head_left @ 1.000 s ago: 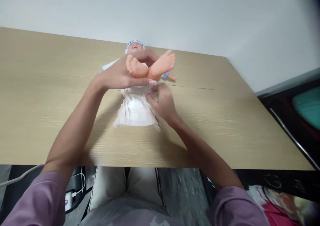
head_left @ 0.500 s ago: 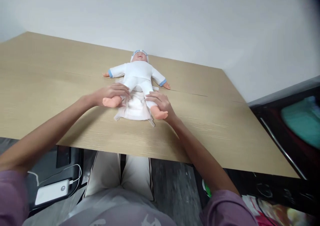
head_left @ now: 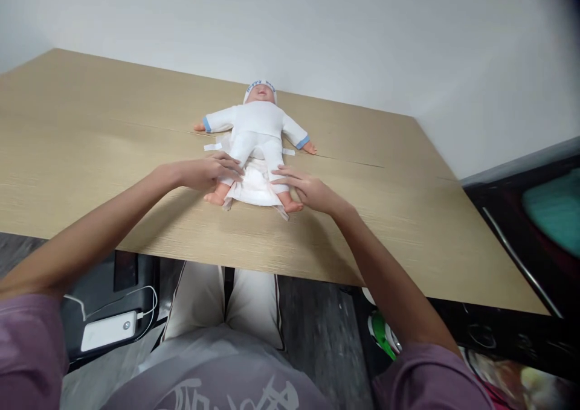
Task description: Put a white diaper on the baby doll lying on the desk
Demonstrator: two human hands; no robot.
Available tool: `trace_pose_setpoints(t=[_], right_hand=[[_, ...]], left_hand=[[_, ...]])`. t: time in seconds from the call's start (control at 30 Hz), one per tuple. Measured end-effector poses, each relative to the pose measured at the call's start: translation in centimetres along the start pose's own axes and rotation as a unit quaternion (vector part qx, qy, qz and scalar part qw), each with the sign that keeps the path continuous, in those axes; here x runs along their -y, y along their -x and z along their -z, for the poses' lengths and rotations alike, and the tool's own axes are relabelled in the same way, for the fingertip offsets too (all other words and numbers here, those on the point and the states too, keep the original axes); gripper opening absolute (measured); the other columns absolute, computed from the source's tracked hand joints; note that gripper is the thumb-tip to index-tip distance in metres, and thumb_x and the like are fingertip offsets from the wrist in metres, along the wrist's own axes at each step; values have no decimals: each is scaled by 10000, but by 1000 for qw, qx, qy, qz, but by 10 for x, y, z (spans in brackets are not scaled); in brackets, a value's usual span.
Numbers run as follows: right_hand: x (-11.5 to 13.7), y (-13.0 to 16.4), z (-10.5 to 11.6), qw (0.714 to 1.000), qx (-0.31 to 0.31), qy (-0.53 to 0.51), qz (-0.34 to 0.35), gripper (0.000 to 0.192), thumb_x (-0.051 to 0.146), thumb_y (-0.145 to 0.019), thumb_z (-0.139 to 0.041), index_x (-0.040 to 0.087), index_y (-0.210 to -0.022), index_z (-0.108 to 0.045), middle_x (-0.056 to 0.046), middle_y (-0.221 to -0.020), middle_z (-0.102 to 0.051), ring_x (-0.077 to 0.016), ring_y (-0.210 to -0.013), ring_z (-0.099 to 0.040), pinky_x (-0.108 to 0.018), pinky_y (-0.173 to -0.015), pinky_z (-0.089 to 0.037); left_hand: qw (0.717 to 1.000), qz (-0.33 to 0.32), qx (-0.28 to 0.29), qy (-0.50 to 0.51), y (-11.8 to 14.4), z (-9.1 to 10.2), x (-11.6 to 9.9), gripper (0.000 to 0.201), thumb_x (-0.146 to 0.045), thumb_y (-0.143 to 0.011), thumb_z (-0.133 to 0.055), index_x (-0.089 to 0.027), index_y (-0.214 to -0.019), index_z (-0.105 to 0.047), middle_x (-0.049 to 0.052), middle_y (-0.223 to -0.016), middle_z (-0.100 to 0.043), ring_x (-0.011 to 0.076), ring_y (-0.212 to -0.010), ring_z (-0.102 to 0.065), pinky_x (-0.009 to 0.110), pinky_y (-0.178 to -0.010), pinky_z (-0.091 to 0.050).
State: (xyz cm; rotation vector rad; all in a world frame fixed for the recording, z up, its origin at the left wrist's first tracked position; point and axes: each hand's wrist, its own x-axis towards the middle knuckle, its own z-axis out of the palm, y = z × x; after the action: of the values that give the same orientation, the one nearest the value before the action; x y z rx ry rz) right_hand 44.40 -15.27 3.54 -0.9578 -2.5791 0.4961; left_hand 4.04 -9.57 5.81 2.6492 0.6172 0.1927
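Note:
On its back on the table lies a baby doll point(head_left: 258, 119) in a white suit with blue cuffs and a printed white cap, head away from me. A white diaper point(head_left: 255, 189) is spread open beneath its hips and between its legs, with tape tabs sticking out at both sides. My left hand point(head_left: 212, 171) rests over the doll's lower leg on the left, fingers stretched toward the diaper. Over the other lower leg lies my right hand point(head_left: 308, 188), its fingers extended and apart. Both doll feet touch or nearly touch the tabletop.
The wooden table point(head_left: 113, 108) reaches back to a pale wall point(head_left: 317, 29). Below its front edge on the left, a white power bank point(head_left: 109, 330) with a cable sits on a black seat beside a dark phone point(head_left: 125, 270). Dark furniture borders the right side.
The doll's legs have come down and its feet now rest lower, nearer the diaper. My hands have loosened from the legs, the right one flattening outward. The view has shifted slightly.

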Motion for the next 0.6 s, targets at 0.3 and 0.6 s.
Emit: trace_pose_setpoints(t=[0.3, 0.6], right_hand=[[53, -2, -26, 992, -54, 108, -38, 722, 669, -1032, -788, 225, -1593, -690, -200, -1755, -589, -446, -1714, -456, -698, -1416, -372], [28, -35, -20, 979, -162, 70, -98, 409, 495, -1198, -464, 252, -1134, -787, -159, -1168, -809, -372, -1175, -737, -561, -1101, -593]], left_hand=[[990, 87, -106, -39, -5, -27, -55, 717, -761, -850, -882, -240, -1334, -798, 184, -1489, -774, 481, -1570, -523, 565, -1232, -459], [939, 167, -218, 209, -32, -2, -33, 427, -634, -991, -752, -231, -849, -737, 31, -857, -704, 252, -883, -615, 402, -934, -512]])
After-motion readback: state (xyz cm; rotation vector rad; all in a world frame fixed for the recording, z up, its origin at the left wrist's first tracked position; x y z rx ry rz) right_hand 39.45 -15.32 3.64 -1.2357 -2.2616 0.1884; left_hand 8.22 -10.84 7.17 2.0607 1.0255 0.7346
